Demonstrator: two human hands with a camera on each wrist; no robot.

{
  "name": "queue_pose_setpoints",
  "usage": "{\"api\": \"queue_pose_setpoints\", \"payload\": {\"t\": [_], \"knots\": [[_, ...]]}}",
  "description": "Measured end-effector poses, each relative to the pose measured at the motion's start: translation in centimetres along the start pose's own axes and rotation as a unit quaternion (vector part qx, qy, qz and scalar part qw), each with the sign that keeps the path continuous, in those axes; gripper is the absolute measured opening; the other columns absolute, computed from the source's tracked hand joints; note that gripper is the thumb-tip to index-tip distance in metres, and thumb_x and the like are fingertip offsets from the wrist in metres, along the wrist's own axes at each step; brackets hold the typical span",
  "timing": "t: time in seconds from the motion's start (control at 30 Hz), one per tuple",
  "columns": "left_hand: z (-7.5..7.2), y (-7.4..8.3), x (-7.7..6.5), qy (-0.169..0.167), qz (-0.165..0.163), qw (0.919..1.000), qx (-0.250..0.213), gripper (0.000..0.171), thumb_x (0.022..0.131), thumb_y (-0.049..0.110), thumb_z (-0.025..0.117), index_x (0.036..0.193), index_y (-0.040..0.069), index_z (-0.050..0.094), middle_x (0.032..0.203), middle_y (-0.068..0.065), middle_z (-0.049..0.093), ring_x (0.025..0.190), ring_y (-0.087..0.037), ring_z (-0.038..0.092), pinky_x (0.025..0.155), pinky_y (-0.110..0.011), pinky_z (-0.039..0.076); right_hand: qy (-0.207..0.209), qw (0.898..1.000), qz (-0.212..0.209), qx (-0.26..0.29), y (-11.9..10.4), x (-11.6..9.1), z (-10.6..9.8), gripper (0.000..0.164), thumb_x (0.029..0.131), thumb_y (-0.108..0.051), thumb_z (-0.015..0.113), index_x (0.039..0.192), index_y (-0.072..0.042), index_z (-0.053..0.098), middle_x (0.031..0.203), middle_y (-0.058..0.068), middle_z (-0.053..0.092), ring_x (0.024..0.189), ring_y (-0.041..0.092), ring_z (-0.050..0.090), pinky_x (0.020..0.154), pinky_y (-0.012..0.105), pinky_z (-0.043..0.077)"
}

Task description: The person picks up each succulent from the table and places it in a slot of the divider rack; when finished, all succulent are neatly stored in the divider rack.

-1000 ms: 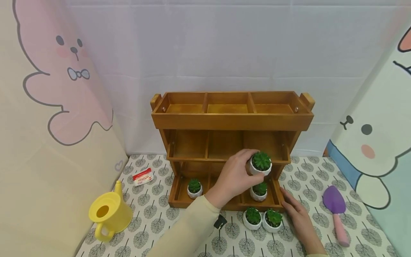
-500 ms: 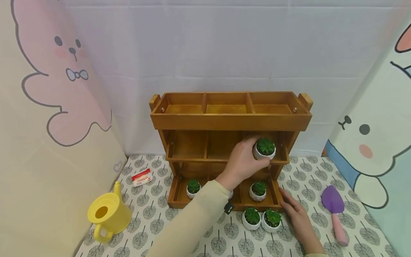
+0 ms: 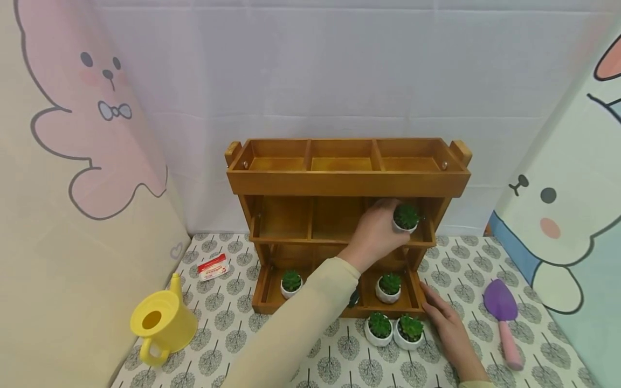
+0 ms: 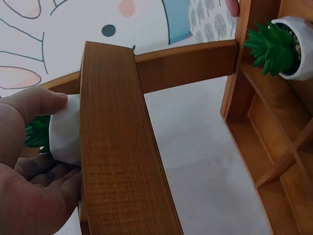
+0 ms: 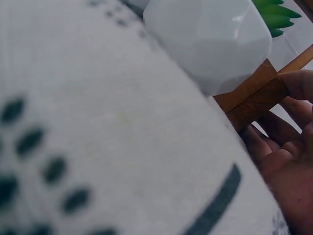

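Between its thumb and fingers, my left hand (image 3: 375, 234) holds a small potted succulent (image 3: 405, 217), inside the right compartment of the wooden shelf's (image 3: 346, 184) middle tier. The left wrist view shows the white pot (image 4: 66, 129) just behind a wooden board, which hides part of it; whether it touches down cannot be told. My right hand (image 3: 448, 331) grips the bottom tier's front right corner. Near it, two potted succulents, one left (image 3: 379, 328) and one right (image 3: 409, 331), stand on the cloth. Another succulent (image 3: 388, 287) sits in the bottom tier's right compartment.
One more succulent (image 3: 291, 283) stands in the bottom left compartment; my left arm covers the bottom middle. A yellow watering can (image 3: 165, 320) and a red-and-white packet (image 3: 213, 268) lie left. On the right is a purple trowel (image 3: 501, 302) with a pink handle.
My left hand has carried the succulent up and back from above the bottom tier into the middle tier's right compartment. My right hand has stayed at the shelf's corner.
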State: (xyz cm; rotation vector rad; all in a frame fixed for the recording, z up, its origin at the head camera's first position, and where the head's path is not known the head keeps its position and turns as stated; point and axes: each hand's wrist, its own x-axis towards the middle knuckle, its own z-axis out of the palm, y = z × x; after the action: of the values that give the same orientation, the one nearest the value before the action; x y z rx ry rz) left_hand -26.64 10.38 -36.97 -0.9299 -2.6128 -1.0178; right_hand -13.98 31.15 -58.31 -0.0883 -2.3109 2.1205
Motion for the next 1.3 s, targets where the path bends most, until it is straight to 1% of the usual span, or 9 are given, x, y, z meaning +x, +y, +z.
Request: {"api": "queue_pose_setpoints", "payload": {"t": [0.07, 0.23, 0.33, 0.53, 0.63, 0.8, 0.87, 1.0, 1.3], "knots": [[0.1, 0.1, 0.2, -0.005, -0.002, 0.9999, 0.013, 0.056, 0.088, 0.023, 0.084, 0.136, 0.009, 0.059, 0.125, 0.0, 0.062, 0.108, -0.01, 0.06, 0.093, -0.021, 0.051, 0.0, 1.0, -0.001, -0.005, 0.1, 0.0, 0.0, 0.059, 0.112, -0.031, 0.051, 0.166, -0.016, 0.032, 0.171, 0.019, 0.017, 0.133, -0.011, 0.038, 0.102, 0.011, 0.039], [0.1, 0.5, 0.3, -0.012, -0.013, 0.9992, 0.037, 0.053, 0.09, 0.023, 0.084, 0.135, 0.008, 0.06, 0.127, -0.002, 0.062, 0.113, -0.013, 0.061, 0.099, -0.022, 0.05, -0.001, 1.0, -0.002, -0.012, 0.1, 0.1, 0.0, 0.058, 0.112, -0.032, 0.05, 0.165, -0.016, 0.032, 0.171, 0.018, 0.019, 0.135, -0.01, 0.037, 0.102, 0.009, 0.038], [0.1, 0.8, 0.3, -0.017, -0.022, 0.9983, 0.051, 0.054, 0.091, 0.025, 0.084, 0.137, 0.008, 0.059, 0.129, -0.002, 0.061, 0.116, -0.014, 0.062, 0.1, -0.022, 0.05, -0.001, 1.0, -0.001, -0.021, -0.1, 0.1, 0.1, 0.059, 0.112, -0.033, 0.05, 0.166, -0.016, 0.032, 0.171, 0.017, 0.02, 0.142, -0.004, 0.033, 0.103, 0.008, 0.036], [0.1, 1.1, 0.4, -0.026, -0.033, 0.9966, 0.071, 0.057, 0.092, 0.027, 0.082, 0.14, 0.007, 0.058, 0.132, -0.003, 0.061, 0.118, -0.014, 0.062, 0.1, -0.022, 0.05, 0.005, 1.0, 0.007, -0.014, -0.6, 0.2, 0.1, 0.06, 0.112, -0.032, 0.051, 0.165, -0.015, 0.032, 0.171, 0.015, 0.02, 0.152, 0.011, 0.025, 0.103, 0.008, 0.035], [0.1, 1.1, 0.4, -0.027, -0.033, 0.9962, 0.076, 0.055, 0.093, 0.027, 0.082, 0.139, 0.007, 0.059, 0.131, -0.003, 0.061, 0.117, -0.014, 0.062, 0.1, -0.022, 0.05, 0.004, 1.0, 0.001, -0.008, -0.6, 0.1, 0.2, 0.059, 0.112, -0.03, 0.051, 0.165, -0.014, 0.032, 0.171, 0.016, 0.02, 0.148, 0.006, 0.029, 0.103, 0.008, 0.036], [0.1, 1.1, 0.4, -0.022, -0.032, 0.9966, 0.072, 0.05, 0.09, 0.021, 0.083, 0.132, 0.006, 0.061, 0.123, -0.003, 0.062, 0.107, -0.012, 0.062, 0.092, -0.021, 0.051, -0.001, 1.0, -0.007, 0.0, -0.3, 0.1, 0.2, 0.058, 0.112, -0.029, 0.051, 0.165, -0.014, 0.032, 0.171, 0.018, 0.019, 0.137, -0.008, 0.036, 0.102, 0.009, 0.038], [0.1, 1.1, 0.4, -0.02, -0.035, 0.9969, 0.068, 0.05, 0.088, 0.018, 0.084, 0.131, 0.006, 0.061, 0.121, -0.003, 0.062, 0.104, -0.012, 0.061, 0.09, -0.021, 0.051, -0.004, 1.0, -0.005, 0.007, -0.2, 0.0, 0.1, 0.059, 0.112, -0.03, 0.051, 0.166, -0.014, 0.031, 0.171, 0.018, 0.017, 0.137, -0.009, 0.036, 0.102, 0.009, 0.038], [0.2, 1.1, 0.4, -0.019, -0.042, 0.9971, 0.061, 0.052, 0.086, 0.016, 0.085, 0.13, 0.006, 0.061, 0.121, -0.003, 0.061, 0.103, -0.012, 0.06, 0.09, -0.021, 0.052, -0.007, 1.0, -0.003, 0.019, -0.2, -0.1, 0.1, 0.06, 0.112, -0.028, 0.051, 0.166, -0.012, 0.03, 0.171, 0.019, 0.015, 0.137, -0.008, 0.037, 0.102, 0.01, 0.039], [0.2, 1.1, 0.3, -0.021, -0.037, 0.9966, 0.07, 0.05, 0.088, 0.018, 0.085, 0.132, 0.005, 0.063, 0.12, -0.004, 0.064, 0.103, -0.012, 0.062, 0.088, -0.019, 0.052, -0.007, 1.0, -0.011, 0.024, -0.4, -0.2, 0.2, 0.059, 0.112, -0.026, 0.051, 0.165, -0.009, 0.03, 0.171, 0.021, 0.014, 0.133, -0.011, 0.039, 0.102, 0.011, 0.039]]}}
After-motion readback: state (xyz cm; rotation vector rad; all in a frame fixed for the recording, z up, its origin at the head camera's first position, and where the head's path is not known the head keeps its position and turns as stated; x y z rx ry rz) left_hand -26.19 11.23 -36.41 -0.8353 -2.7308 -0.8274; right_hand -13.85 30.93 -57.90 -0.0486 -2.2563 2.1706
